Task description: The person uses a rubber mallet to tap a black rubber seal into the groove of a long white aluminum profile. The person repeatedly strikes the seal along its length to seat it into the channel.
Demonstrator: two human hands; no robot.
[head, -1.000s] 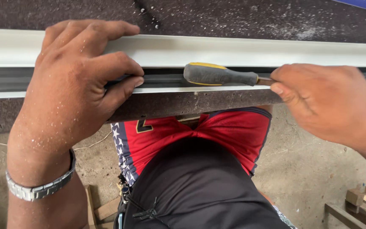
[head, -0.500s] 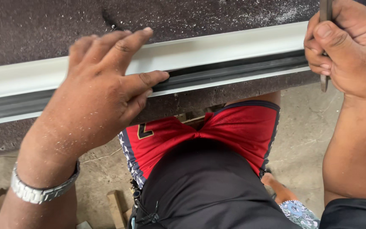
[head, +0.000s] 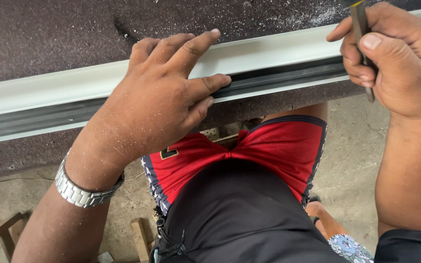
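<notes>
A long white metal profile [head: 49, 92] with a dark rubber strip [head: 278, 80] in its groove lies across a dark, dusty workbench [head: 49, 34]. My left hand [head: 157, 102] presses down flat on the profile, fingers spread over its top and thumb on the dark strip. A metal watch sits on that wrist. My right hand [head: 395, 58] is at the upper right, fingers closed around a screwdriver [head: 361, 29] held upright, its metal tip pointing down at the profile's front edge. The handle is mostly out of frame.
Below the bench edge are my red shorts and black shirt [head: 239, 204]. The concrete floor [head: 352, 146] shows at right, with wooden pieces [head: 142, 238] at lower left and a foot in a patterned sandal [head: 347, 243] at lower right.
The screwdriver lay flat along the groove a second ago; my right hand has since turned it upright and shifted right. The view has tilted. My left hand stays pressed on the profile.
</notes>
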